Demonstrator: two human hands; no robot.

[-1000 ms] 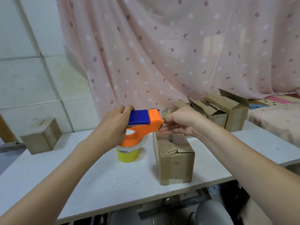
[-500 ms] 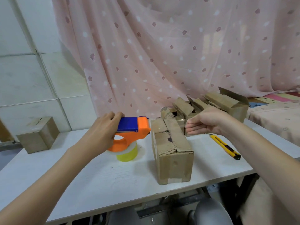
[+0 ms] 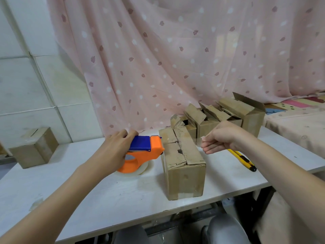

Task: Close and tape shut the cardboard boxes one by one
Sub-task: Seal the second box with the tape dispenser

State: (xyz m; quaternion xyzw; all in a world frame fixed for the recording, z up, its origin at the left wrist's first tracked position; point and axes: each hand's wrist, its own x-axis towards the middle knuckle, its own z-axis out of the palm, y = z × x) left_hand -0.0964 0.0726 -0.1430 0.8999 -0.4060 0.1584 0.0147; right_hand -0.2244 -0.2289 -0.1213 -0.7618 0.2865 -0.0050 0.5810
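Note:
A worn cardboard box (image 3: 182, 162) stands near the table's front edge, its top flaps folded down with a torn gap along the seam. My left hand (image 3: 116, 148) grips an orange and blue tape dispenser (image 3: 144, 152) just left of the box, its clear roll touching the table. A clear strip of tape (image 3: 182, 147) stretches from the dispenser over the box top to my right hand (image 3: 219, 138), which pinches the tape's free end above the box's right side.
Several open cardboard boxes (image 3: 228, 118) stand at the back right by the pink curtain. A closed box (image 3: 33, 147) sits at the far left. A yellow utility knife (image 3: 241, 159) lies right of the box. The white table (image 3: 105, 191) ends near my knees.
My right hand has pulled the tape end to the right, across the box top. My left hand has lowered the dispenser to the table, left of the box.

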